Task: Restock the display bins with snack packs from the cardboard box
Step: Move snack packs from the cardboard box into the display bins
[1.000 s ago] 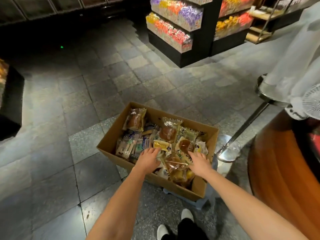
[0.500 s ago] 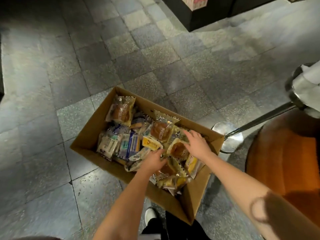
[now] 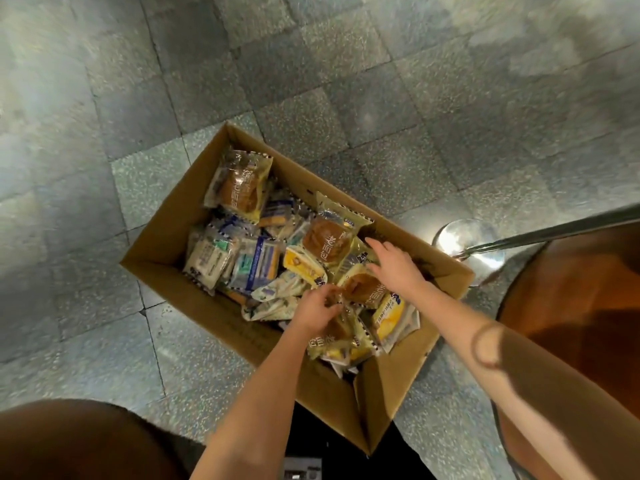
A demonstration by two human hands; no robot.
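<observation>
Newbie: snack packs (image 3: pixel 256 265) all in the cardboard box (image 3: pixel 162 247). Left hand (image 3: pixel 320 308) pinching a bread pack (image 3: pixel 341 329) by its near right corner, right hand (image 3: pixel 398 268) flat, loose on the heap. Risk?
Stocker: slick wrapper, edge pinch, probably slips back in lol.

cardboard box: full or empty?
Partly full: snack packs cover the cardboard box floor in a loose pile, below the rim; inner walls show above them.

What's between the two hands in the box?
Head view: a brown bun pack lies between the left hand and the right hand, on the pile inside the cardboard box.
</observation>
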